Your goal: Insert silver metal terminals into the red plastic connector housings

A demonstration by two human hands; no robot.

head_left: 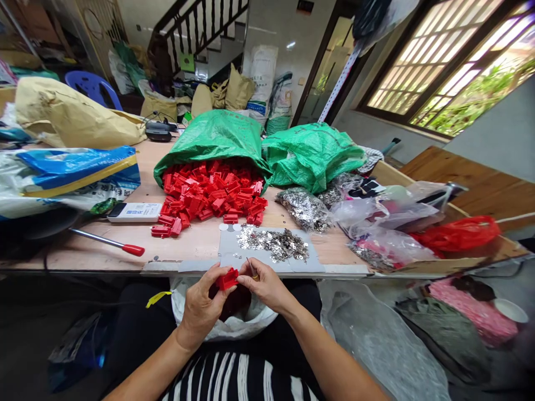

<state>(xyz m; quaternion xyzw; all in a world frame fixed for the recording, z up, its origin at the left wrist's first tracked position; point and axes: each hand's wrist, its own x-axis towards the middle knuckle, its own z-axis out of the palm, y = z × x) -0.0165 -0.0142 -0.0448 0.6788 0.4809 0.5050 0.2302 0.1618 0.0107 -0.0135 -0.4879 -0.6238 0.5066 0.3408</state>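
My left hand [202,303] is closed around a small red plastic piece [228,278], held just below the table's front edge. My right hand [262,284] is pinched on a thin metal part [252,268] right beside that piece. Below both hands a white plastic bag [251,321] sits open in my lap with red pieces inside. On the table ahead, a pile of red plastic pieces [211,194] spills from a green sack [215,136]. A heap of small silvery metal parts [273,243] lies on a grey card [228,245] near the edge.
A second green sack [311,153], clear bags of metal parts [303,207] and a red bag [457,233] crowd the right side. A white remote [134,211], a red-handled tool [109,241] and blue-white sacks [69,175] lie to the left. More bags [393,340] cover the floor on the right.
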